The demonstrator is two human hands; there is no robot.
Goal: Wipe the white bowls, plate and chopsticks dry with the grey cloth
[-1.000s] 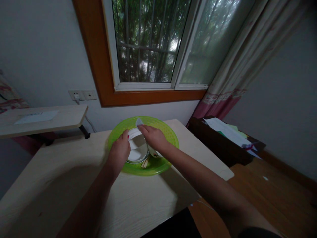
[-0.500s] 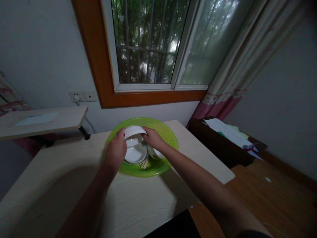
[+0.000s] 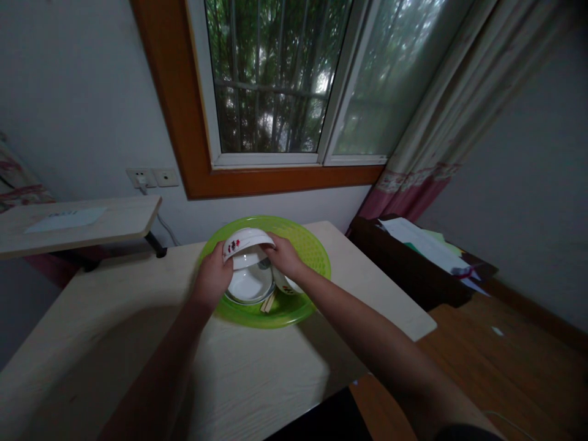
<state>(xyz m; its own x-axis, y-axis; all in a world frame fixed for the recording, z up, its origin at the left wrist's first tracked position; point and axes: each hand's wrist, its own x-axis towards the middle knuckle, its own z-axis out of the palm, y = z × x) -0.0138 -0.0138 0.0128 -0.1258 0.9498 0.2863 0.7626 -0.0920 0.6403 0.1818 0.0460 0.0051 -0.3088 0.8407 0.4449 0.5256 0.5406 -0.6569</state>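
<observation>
A white bowl (image 3: 250, 237) with a red and dark pattern is held tilted above the other dishes, its outer side turned up. My left hand (image 3: 212, 275) grips its left rim and my right hand (image 3: 283, 256) its right rim. Beneath it, white dishes (image 3: 250, 285) lie in a green plastic basket (image 3: 316, 254). Another patterned bowl (image 3: 288, 285) rests beside them, partly covered by my right hand. Wooden chopsticks (image 3: 268, 302) lie at the near side of the dishes, their far ends hidden.
The basket stands on a pale wooden table (image 3: 257, 373) below a window (image 3: 271, 79). To the left is a small raised shelf (image 3: 128, 220) with a paper on it. Papers (image 3: 418, 242) lie on a dark piece of furniture (image 3: 395, 269) at the right.
The held bowl has tipped, so more of its patterned outer side shows. My left hand has shifted slightly left and my right hand a little with the bowl.
</observation>
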